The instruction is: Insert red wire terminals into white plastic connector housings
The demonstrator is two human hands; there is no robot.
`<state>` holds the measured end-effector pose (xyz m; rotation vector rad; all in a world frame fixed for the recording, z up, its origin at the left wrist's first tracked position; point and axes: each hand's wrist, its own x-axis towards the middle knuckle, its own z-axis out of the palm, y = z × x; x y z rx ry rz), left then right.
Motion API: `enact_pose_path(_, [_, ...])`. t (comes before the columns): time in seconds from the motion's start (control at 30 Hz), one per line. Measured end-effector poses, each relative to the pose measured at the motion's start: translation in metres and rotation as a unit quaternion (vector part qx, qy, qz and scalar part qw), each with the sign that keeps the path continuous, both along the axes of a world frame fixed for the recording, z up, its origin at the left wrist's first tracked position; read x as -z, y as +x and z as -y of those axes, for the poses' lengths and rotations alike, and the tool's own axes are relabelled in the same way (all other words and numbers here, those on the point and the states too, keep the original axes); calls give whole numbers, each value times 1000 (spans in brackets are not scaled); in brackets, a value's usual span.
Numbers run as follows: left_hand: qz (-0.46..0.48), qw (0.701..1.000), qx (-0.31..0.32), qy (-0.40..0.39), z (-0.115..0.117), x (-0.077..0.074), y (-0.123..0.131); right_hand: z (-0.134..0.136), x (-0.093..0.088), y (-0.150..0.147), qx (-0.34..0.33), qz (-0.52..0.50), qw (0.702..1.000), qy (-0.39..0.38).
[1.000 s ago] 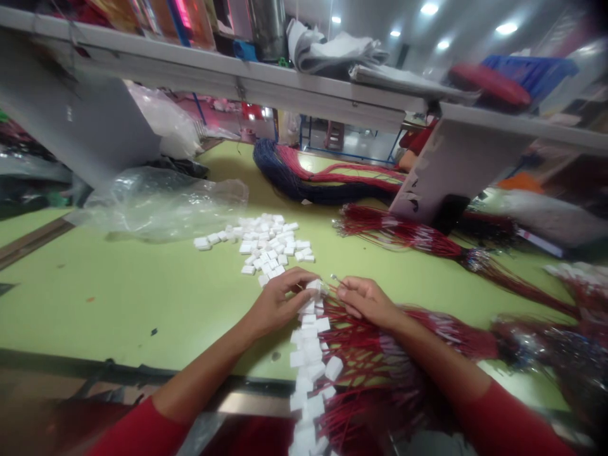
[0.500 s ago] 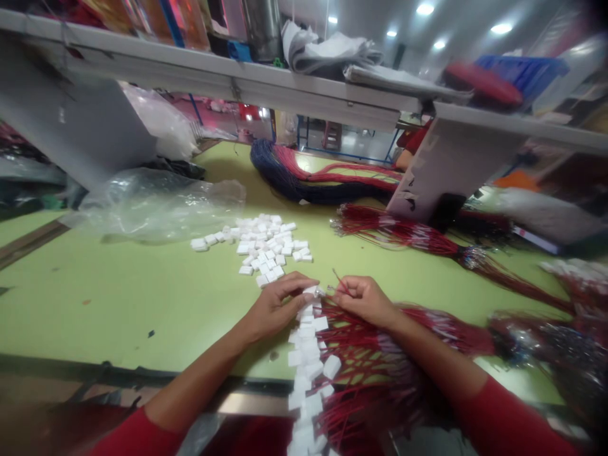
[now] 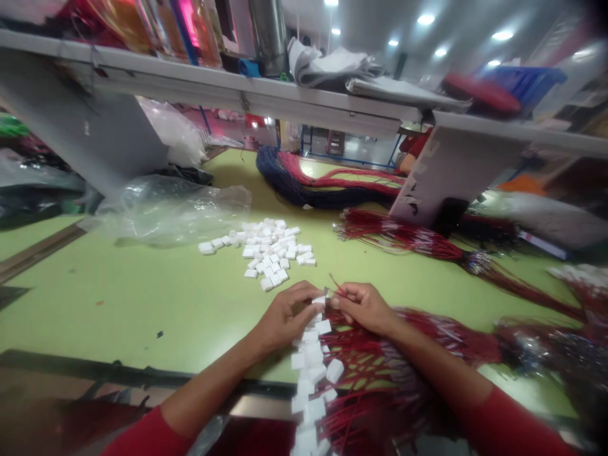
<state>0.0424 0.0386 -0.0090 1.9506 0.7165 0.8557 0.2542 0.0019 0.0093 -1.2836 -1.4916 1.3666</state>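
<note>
My left hand (image 3: 291, 315) pinches a white connector housing (image 3: 319, 301) between thumb and fingers. Close on its right, my right hand (image 3: 361, 306) is closed on a thin red wire (image 3: 335, 283) whose end is at the housing's right side; whether it is inside cannot be made out. Below my hands runs a column of white housings (image 3: 311, 373) joined to red wires (image 3: 356, 361) that spread to the right under my right forearm. A loose pile of white housings (image 3: 273, 250) lies on the green table just beyond my left hand.
A clear plastic bag (image 3: 166, 209) lies at the back left of the green table (image 3: 118, 297). Behind are a blue and pink wire bundle (image 3: 304, 183) and a red wire bundle (image 3: 403, 234). A shelf (image 3: 213, 85) with papers crosses above, on slanted panels.
My right hand has moved left, bringing the red wire's end up to the white housing in my left hand. The whole view has shifted slightly.
</note>
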Motion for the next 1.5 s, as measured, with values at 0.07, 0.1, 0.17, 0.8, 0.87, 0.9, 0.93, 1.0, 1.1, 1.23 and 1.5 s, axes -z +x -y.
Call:
enact_pose_path(0.07, [-33, 998, -40, 17, -9, 1, -5, -3, 0, 1, 40, 10, 997, 62])
enact_pose_path(0.1, [-57, 995, -69, 42, -15, 2, -7, -5, 0, 1, 67, 15, 994, 85])
enact_pose_path(0.17, [-116, 978, -123, 120, -31, 4, -8, -8, 2, 2, 106, 11, 990, 88])
enact_pose_path(0.8, [-11, 994, -99, 33, -25, -4, -4, -1, -2, -4, 80, -25, 996, 31])
enact_pose_path(0.87, [10, 994, -105, 10, -18, -3, -5, 0, -2, -4, 78, -18, 996, 34])
enact_pose_path(0.9, [16, 994, -107, 9, -16, -3, -6, 0, -2, -5, 77, -17, 996, 35])
enact_pose_path(0.93, [19, 994, -106, 11, -15, -3, -6, 0, -2, -5, 76, -17, 996, 36])
enact_pose_path(1.0, [23, 995, -98, 24, -14, -2, -6, 0, -3, -5, 75, -17, 996, 38])
enact_pose_path(1.1, [27, 996, -82, 34, -14, -1, -8, 1, -4, -4, 73, 4, 996, 56])
enact_pose_path(1.23, [42, 997, -71, 7, -13, 0, -10, 2, -1, -3, 70, 59, 990, 109])
enact_pose_path(1.5, [74, 994, -74, -29, -1, 4, 10, 5, 11, -5, 51, 68, 988, 129])
